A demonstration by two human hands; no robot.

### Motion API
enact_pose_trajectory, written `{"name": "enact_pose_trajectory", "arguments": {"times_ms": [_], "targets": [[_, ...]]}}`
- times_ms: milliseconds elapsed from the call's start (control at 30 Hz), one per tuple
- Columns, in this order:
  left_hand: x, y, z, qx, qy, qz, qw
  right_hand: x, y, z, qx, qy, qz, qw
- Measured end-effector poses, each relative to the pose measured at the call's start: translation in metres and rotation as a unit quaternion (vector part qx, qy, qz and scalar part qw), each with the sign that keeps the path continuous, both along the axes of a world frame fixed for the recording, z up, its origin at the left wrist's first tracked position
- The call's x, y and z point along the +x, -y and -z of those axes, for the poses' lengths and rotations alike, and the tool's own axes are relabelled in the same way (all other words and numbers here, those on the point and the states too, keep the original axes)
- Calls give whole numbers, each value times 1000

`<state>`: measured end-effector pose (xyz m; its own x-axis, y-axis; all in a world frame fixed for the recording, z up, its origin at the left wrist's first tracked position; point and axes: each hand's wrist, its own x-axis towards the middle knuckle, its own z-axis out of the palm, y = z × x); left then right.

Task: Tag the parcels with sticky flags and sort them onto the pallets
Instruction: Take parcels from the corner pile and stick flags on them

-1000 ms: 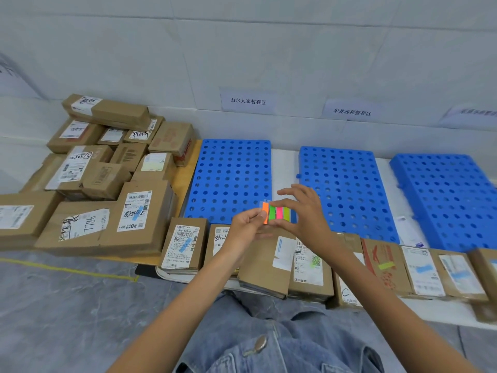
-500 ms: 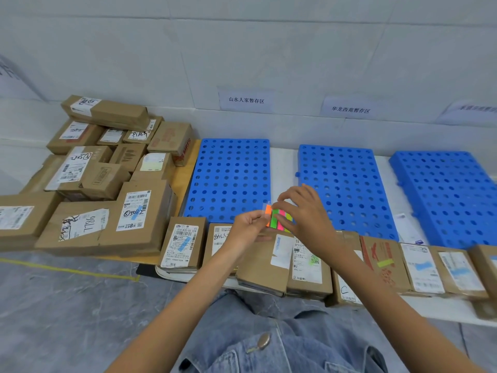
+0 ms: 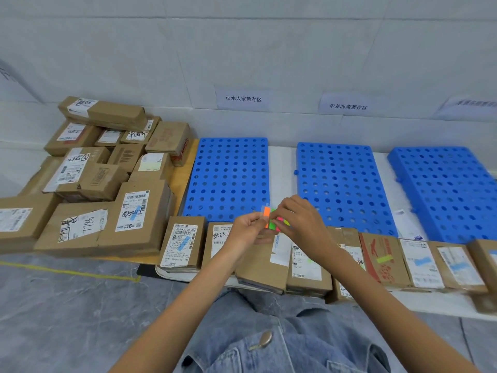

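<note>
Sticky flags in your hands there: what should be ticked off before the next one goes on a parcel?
1. Pad held firmly: left hand pinches the flag pad at its orange end: ok.
2. One flag picked: right hand pinches at the pink and green strips; whether a single flag has lifted: cannot tell.
3. Parcel ready: a front-row parcel lies just below the hands: ok.
4. That parcel untagged: partly covered by the hands: cannot tell.
5. Pallets in place: left pallet, middle pallet, right pallet lie behind the row: ok.
6. Right wall sign legible: blurred: not ok.
</note>
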<state>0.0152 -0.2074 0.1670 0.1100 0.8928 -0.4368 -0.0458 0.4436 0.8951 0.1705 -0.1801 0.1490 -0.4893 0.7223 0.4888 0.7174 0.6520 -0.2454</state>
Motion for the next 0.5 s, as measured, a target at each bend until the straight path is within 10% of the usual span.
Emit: {"name": "enact_pose_trajectory", "arguments": {"times_ms": [500], "targets": [[-38,10,34,-54,-60,-95,992,16,-2,-2,-326,-351,125,869]]}}
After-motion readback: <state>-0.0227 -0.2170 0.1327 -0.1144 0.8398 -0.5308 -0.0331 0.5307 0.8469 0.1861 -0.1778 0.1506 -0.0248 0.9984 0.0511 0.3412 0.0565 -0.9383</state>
